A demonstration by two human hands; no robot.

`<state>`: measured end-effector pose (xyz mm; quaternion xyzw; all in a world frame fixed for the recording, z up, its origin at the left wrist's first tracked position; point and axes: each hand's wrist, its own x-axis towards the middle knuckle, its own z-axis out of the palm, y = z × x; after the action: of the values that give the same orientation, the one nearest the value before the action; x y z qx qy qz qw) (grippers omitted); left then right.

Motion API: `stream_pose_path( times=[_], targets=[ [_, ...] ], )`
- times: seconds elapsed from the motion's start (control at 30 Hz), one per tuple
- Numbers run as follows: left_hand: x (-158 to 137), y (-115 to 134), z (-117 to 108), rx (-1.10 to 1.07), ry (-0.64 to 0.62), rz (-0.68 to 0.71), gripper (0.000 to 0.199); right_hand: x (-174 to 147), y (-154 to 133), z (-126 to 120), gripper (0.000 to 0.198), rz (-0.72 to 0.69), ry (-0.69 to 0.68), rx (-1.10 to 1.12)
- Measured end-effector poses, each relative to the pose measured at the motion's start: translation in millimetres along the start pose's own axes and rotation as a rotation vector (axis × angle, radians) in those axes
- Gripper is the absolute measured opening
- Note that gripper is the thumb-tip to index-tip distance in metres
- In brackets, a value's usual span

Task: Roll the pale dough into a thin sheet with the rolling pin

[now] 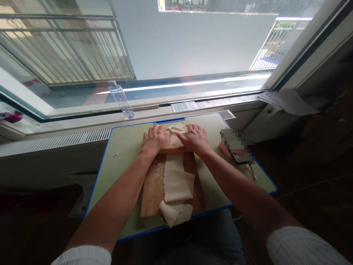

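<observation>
A wooden rolling pin (pixel 175 149) lies crosswise over a long strip of pale dough (pixel 174 176). My left hand (pixel 156 137) bears on the pin's left side with its palm, fingers stretched forward past it. On the right side, my right hand (pixel 195 137) rests the same way, its thumb pointing inward. Neither hand's fingers wrap round the pin, and its ends are hidden under my hands. Beneath the strip is a wooden board (pixel 151 195). The dough's far end is bunched up between my hands; its near end is folded and hangs over the board's front edge.
The board lies on a green folding table (pixel 124 162) with a blue rim. A pixelated device (pixel 237 145) stands at the table's right. A clear bottle (pixel 121 99) and a blister-like pack (pixel 184 106) are on the windowsill, with papers (pixel 289 101) farther right.
</observation>
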<state>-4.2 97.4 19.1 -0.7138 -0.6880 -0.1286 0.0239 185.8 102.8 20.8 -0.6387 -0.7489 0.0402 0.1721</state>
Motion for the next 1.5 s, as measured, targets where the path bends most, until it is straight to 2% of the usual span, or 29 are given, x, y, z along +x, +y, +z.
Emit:
stream_pose_path(
  times=[0.3,0.6,0.8,0.93,1.2,1.5],
  targets=[
    [-42.9,6.2,-11.8,0.015,-0.126,-0.037,0.061,-44.8,-6.1,-3.9,0.073,0.021,-0.087,-0.051],
    [-94.1,16.7,-16.3,0.073,-0.037,-0.069,0.056,-91.3,-11.5,-7.7,0.071,-0.021,-0.016,-0.078],
    [-109.3,17.8,-16.0,0.088,0.017,-0.048,0.054,-103.3,-10.4,-6.1,0.071,-0.042,0.007,-0.081],
    [-98.1,17.5,-15.7,0.084,-0.004,-0.068,0.057,-91.4,-11.1,-6.1,0.07,-0.024,-0.005,-0.075],
    [-46.8,6.5,-10.4,0.011,-0.115,-0.076,0.063,-46.7,-8.4,-5.0,0.073,0.031,-0.049,-0.012],
    [4.9,-2.7,1.0,-0.017,-0.093,-0.067,0.068,8.9,-3.8,-1.6,0.072,0.075,-0.062,0.033]
  ],
)
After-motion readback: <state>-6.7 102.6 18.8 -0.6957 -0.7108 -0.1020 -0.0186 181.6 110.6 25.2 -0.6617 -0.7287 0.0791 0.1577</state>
